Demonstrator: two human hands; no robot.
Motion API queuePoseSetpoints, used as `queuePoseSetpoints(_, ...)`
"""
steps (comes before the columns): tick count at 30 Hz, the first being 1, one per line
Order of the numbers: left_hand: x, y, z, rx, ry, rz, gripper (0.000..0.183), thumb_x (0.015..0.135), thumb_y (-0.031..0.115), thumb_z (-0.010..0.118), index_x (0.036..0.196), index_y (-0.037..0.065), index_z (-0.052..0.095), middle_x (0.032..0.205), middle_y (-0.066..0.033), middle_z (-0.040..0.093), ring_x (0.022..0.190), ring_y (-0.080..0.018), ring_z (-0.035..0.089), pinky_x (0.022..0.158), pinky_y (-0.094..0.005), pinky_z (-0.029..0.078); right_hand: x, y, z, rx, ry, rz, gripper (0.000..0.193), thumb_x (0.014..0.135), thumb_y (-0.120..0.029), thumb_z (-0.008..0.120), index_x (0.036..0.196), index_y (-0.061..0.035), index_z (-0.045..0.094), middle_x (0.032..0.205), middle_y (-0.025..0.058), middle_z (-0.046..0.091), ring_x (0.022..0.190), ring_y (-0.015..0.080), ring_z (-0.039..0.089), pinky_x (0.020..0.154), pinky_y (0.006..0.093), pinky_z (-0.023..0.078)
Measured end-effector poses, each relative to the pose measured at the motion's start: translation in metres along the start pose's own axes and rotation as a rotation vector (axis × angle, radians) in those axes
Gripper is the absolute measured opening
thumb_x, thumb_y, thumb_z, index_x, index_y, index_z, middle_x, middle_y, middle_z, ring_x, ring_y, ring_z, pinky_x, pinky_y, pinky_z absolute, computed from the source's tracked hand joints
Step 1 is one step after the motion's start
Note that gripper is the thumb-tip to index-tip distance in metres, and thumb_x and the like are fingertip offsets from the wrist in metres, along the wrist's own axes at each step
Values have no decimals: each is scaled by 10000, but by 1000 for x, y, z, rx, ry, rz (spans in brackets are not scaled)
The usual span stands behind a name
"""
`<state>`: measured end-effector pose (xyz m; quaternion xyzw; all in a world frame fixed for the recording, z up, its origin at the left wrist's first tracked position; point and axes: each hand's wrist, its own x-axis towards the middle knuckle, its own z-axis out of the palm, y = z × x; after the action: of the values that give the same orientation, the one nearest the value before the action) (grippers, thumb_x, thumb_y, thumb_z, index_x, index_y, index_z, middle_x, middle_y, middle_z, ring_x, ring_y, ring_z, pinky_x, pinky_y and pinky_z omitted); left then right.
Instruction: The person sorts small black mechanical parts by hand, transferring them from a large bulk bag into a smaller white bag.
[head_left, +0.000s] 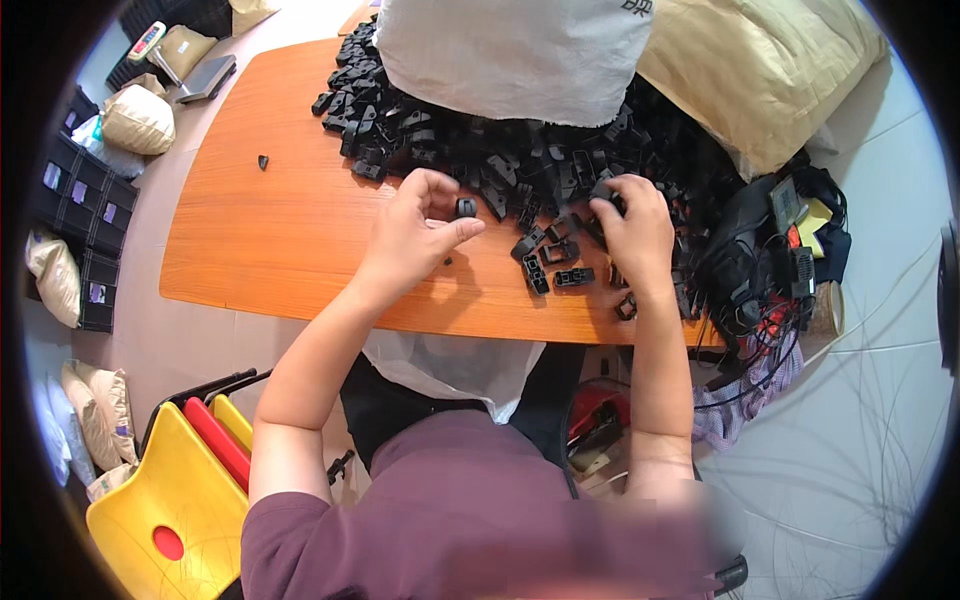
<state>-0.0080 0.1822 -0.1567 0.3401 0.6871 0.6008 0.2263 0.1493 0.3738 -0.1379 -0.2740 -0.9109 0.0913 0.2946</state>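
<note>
My left hand (pixel 408 228) is above the orange-brown table, thumb and fingers closed on a small black plastic part (pixel 466 207). To its right, my right hand (pixel 640 232) curls over the near side of the heap, its fingers closed on another black plastic part (pixel 603 191), mostly covered by them. A large heap of black plastic parts (pixel 415 135) spreads over the far and right side of the table (pixel 260 230). Between my hands, several loose parts, one a black housing with openings (pixel 535 274), lie near the front. A tiny black piece (pixel 448 261) sits below my left hand.
A white sack (pixel 510 60) rests on the heap, with a brown paper sack (pixel 765 75) at the far right. One black piece (pixel 263 162) lies apart at left. Cables and a black bag (pixel 735 255) crowd the right edge. Yellow chairs (pixel 165 480) stand lower left.
</note>
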Motion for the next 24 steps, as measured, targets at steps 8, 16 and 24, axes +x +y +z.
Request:
queuePoseSetpoints(8,-2,1,22,-499,-203,-53,270,691,83,763,794,56,514,807,-7,592,718,-59,542,643,-208,464,-15,-45,-16,1268,-481,420,234,892,-85,505,1115,-70,576,833,8,586,640,49,521,503,174,444)
queuePoseSetpoints(16,-11,15,29,-578,-325,-130,237,745,149,728,799,64,514,722,13,579,608,-33,521,508,-171,427,-31,-56,-3,995,-146,42,233,811,40,557,1005,-58,641,782,27,581,631,96,540,532,194,434)
queuePoseSetpoints(24,-28,27,40,-610,-165,-26,259,771,111,697,944,4,537,853,-56,618,761,-93,591,668,-225,499,-37,-73,1,289,343,-403,393,664,81,624,1038,-38,634,800,99,569,667,215,568,557,275,473)
